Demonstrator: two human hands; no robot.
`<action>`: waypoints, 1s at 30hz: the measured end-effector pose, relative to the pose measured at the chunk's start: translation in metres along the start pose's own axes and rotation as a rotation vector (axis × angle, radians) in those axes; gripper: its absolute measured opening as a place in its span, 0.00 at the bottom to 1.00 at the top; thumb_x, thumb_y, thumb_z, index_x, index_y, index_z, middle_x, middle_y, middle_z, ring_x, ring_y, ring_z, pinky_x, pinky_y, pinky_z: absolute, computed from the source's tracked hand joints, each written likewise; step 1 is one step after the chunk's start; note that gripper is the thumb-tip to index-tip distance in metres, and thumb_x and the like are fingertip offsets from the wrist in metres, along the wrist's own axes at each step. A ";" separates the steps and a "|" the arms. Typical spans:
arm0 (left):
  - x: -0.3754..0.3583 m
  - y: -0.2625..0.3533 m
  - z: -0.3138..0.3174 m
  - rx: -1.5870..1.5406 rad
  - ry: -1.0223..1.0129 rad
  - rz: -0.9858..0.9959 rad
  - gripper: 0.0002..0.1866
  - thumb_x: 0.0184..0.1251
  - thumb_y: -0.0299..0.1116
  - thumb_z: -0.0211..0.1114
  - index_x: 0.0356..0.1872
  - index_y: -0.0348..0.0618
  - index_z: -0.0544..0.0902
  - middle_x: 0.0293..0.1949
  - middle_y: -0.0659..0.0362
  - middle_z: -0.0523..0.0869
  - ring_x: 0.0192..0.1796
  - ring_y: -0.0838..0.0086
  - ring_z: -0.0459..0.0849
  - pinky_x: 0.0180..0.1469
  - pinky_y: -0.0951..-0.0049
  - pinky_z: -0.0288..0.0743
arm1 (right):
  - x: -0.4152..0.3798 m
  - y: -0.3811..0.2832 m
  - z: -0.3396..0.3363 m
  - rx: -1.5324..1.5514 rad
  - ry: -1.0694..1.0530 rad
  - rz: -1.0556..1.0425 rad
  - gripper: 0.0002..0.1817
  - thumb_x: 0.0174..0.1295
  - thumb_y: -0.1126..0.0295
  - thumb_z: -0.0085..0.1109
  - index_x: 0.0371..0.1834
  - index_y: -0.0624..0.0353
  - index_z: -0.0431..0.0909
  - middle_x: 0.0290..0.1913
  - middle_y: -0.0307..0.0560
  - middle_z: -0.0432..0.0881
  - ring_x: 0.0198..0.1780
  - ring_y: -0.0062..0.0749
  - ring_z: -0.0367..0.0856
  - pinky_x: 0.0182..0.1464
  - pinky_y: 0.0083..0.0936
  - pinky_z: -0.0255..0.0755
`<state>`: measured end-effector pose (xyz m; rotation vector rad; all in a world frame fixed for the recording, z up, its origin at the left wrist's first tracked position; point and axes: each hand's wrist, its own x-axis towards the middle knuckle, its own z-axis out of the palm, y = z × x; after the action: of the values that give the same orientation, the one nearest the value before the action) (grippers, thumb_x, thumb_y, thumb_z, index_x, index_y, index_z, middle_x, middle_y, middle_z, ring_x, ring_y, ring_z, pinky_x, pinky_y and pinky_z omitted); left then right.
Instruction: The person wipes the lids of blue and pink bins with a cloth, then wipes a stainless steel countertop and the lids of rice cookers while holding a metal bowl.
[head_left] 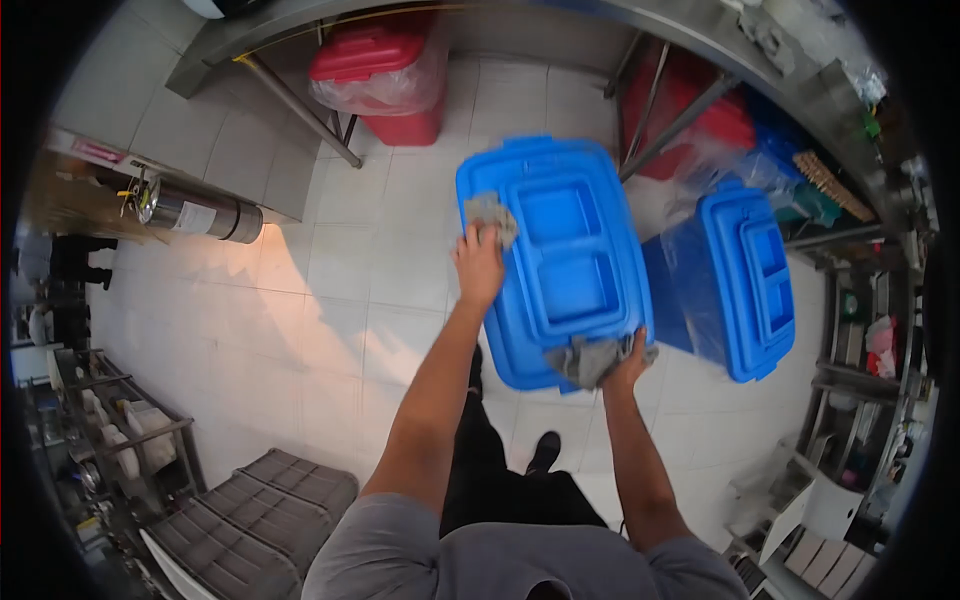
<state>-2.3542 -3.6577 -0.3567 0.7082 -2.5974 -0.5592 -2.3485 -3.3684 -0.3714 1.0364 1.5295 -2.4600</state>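
A large blue lid (pixel 588 222) with two rectangular recesses fills the middle of the view, between my hands. My left hand (pixel 481 268) is closed on a beige-grey cloth (pixel 491 213), which lies against the lid's left side. At the lid's near right corner, my right hand (pixel 627 368) is closed around a grey cloth (pixel 590 358) bunched against the rim. The fingers of that hand are partly hidden by the cloth and the lid.
A blue bin with a lid (pixel 742 285) and a clear liner stands at the right. A red bin (pixel 400 110) sits under the steel table (pixel 290 25). On the left are a fire extinguisher (pixel 205 215) and a rack (pixel 130 430); a grey slatted platform (pixel 255 525) lies nearby.
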 end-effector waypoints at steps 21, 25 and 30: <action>-0.016 0.069 -0.050 0.004 0.233 0.089 0.15 0.58 0.35 0.62 0.44 0.40 0.75 0.47 0.47 0.74 0.49 0.52 0.71 0.47 0.52 0.61 | 0.003 -0.030 0.033 -0.361 -0.118 0.034 0.39 0.65 0.47 0.48 0.69 0.65 0.50 0.61 0.57 0.66 0.61 0.41 0.67 0.61 0.32 0.64; 0.003 0.073 -0.008 0.119 0.171 0.196 0.12 0.60 0.41 0.60 0.38 0.44 0.76 0.43 0.50 0.74 0.46 0.54 0.71 0.46 0.53 0.60 | 0.032 -0.035 0.049 -0.375 -0.157 -0.385 0.33 0.67 0.48 0.45 0.68 0.57 0.57 0.60 0.58 0.66 0.63 0.45 0.65 0.61 0.43 0.60; 0.013 0.065 0.000 0.208 0.163 0.165 0.11 0.61 0.44 0.58 0.32 0.48 0.76 0.38 0.54 0.74 0.42 0.57 0.71 0.44 0.54 0.59 | 0.033 0.010 0.112 -1.176 -0.209 -0.942 0.28 0.66 0.49 0.44 0.68 0.42 0.60 0.66 0.52 0.60 0.66 0.47 0.58 0.62 0.53 0.52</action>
<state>-2.3900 -3.6135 -0.3228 0.5688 -2.5519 -0.1753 -2.4268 -3.4554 -0.3668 -0.2045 3.0925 -1.2010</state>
